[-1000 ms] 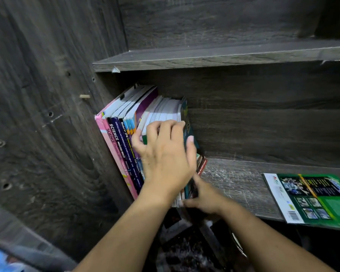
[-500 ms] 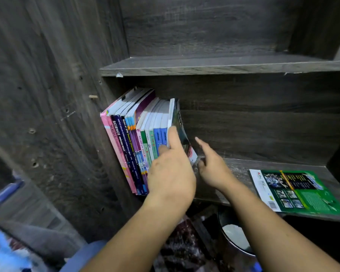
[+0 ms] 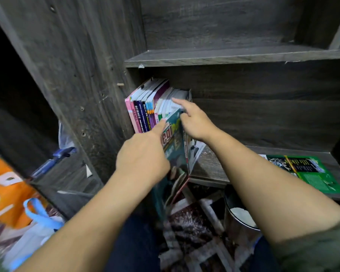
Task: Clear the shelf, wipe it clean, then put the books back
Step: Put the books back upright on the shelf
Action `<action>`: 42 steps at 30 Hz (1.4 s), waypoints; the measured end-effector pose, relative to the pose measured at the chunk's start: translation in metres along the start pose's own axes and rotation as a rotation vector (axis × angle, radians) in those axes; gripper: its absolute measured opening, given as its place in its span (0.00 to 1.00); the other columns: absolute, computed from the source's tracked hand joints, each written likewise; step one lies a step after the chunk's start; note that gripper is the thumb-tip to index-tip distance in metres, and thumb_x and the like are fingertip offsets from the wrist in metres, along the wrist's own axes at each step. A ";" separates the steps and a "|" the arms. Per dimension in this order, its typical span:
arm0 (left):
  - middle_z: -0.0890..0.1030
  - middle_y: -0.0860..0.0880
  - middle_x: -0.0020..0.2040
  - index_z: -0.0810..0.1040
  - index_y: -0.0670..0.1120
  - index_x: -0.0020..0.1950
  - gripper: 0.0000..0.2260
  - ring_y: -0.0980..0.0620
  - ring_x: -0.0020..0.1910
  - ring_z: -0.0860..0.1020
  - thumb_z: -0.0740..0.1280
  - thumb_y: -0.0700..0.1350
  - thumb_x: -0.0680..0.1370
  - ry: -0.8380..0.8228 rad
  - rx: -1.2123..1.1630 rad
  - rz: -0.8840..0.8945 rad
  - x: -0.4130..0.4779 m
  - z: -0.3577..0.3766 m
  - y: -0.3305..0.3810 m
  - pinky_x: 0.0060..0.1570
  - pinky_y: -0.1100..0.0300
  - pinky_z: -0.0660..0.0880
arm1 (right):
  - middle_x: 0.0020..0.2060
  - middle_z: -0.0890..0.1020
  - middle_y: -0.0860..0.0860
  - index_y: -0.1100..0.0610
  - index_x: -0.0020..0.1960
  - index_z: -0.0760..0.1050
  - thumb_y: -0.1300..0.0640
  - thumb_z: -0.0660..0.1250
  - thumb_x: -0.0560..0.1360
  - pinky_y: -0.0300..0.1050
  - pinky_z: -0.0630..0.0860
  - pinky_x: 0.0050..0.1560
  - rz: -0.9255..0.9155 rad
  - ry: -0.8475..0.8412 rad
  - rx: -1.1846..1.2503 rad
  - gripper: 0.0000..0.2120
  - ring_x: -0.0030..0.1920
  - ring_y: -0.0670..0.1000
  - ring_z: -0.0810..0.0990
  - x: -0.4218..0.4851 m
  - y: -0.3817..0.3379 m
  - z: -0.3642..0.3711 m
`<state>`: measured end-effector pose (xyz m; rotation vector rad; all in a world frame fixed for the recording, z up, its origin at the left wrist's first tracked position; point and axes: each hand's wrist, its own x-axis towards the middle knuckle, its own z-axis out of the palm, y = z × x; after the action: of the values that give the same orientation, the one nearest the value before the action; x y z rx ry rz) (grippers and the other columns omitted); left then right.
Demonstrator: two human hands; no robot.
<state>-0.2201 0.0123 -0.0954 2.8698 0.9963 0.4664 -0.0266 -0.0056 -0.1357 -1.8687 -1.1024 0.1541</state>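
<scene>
A row of upright books (image 3: 145,114) leans against the left wall of the dark wooden shelf (image 3: 210,165). My left hand (image 3: 143,154) grips a teal book (image 3: 175,146) that is tilted and pulled partway out of the row's right end, its lower part hanging past the shelf's front edge. My right hand (image 3: 194,122) is just right of it. Its index finger stretches onto the white tops of the books in the row, and its other fingers curl beside the teal book's upper corner. A green book (image 3: 306,173) lies flat on the shelf at the right.
An upper shelf board (image 3: 234,57) runs above the books. Below the shelf stands a metal bin (image 3: 241,218) on a patterned floor. At the left are an orange bag (image 3: 6,189) and a white plastic bag with blue handles (image 3: 37,224).
The teal book has come out of the row and tilted forward in my left hand. My right hand rose from the shelf board to the tops of the books. The camera shifted left.
</scene>
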 end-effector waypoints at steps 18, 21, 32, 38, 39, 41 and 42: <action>0.79 0.44 0.53 0.50 0.64 0.77 0.38 0.39 0.51 0.78 0.65 0.44 0.73 0.040 0.034 -0.110 -0.009 -0.013 -0.030 0.44 0.54 0.71 | 0.75 0.55 0.51 0.39 0.65 0.68 0.44 0.71 0.73 0.58 0.71 0.61 -0.071 0.168 -0.397 0.23 0.71 0.60 0.55 0.014 -0.002 0.041; 0.79 0.43 0.53 0.51 0.63 0.77 0.37 0.39 0.50 0.78 0.65 0.44 0.73 0.042 0.025 -0.096 -0.006 -0.014 -0.030 0.44 0.55 0.70 | 0.75 0.54 0.50 0.40 0.63 0.70 0.47 0.73 0.71 0.56 0.71 0.59 -0.067 0.205 -0.367 0.23 0.71 0.59 0.57 0.008 0.009 0.027; 0.79 0.44 0.52 0.64 0.57 0.70 0.29 0.38 0.50 0.77 0.64 0.41 0.71 0.120 0.081 -0.016 0.043 -0.024 -0.005 0.42 0.55 0.68 | 0.73 0.59 0.49 0.42 0.58 0.74 0.50 0.76 0.63 0.45 0.65 0.59 0.075 0.316 -0.286 0.26 0.67 0.58 0.61 0.004 0.036 -0.014; 0.77 0.41 0.59 0.55 0.55 0.78 0.36 0.38 0.57 0.76 0.65 0.40 0.73 0.130 0.075 -0.071 0.081 0.000 0.011 0.46 0.54 0.69 | 0.70 0.61 0.49 0.44 0.59 0.74 0.51 0.76 0.63 0.42 0.62 0.55 0.049 0.322 -0.268 0.25 0.64 0.56 0.61 0.000 0.039 -0.010; 0.77 0.41 0.57 0.54 0.54 0.78 0.36 0.38 0.55 0.76 0.65 0.39 0.74 0.125 0.061 -0.089 0.084 0.012 0.012 0.45 0.53 0.69 | 0.70 0.62 0.49 0.44 0.59 0.74 0.51 0.76 0.63 0.42 0.62 0.55 0.045 0.327 -0.267 0.25 0.64 0.56 0.62 0.000 0.039 -0.009; 0.78 0.41 0.55 0.50 0.54 0.79 0.38 0.38 0.54 0.78 0.66 0.40 0.75 0.090 0.041 -0.099 0.088 0.039 0.012 0.46 0.51 0.72 | 0.70 0.62 0.48 0.45 0.59 0.75 0.51 0.76 0.63 0.41 0.62 0.53 0.038 0.332 -0.265 0.25 0.63 0.56 0.62 0.000 0.039 -0.007; 0.78 0.41 0.54 0.48 0.54 0.79 0.39 0.39 0.53 0.78 0.66 0.41 0.75 0.078 0.035 -0.088 0.089 0.051 0.011 0.48 0.50 0.74 | 0.70 0.62 0.48 0.45 0.59 0.75 0.51 0.76 0.63 0.41 0.62 0.53 0.038 0.330 -0.266 0.25 0.63 0.56 0.62 0.000 0.039 -0.007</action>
<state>-0.1317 0.0600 -0.1194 2.8438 1.1490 0.5635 0.0013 -0.0163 -0.1617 -2.0586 -0.8913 -0.2847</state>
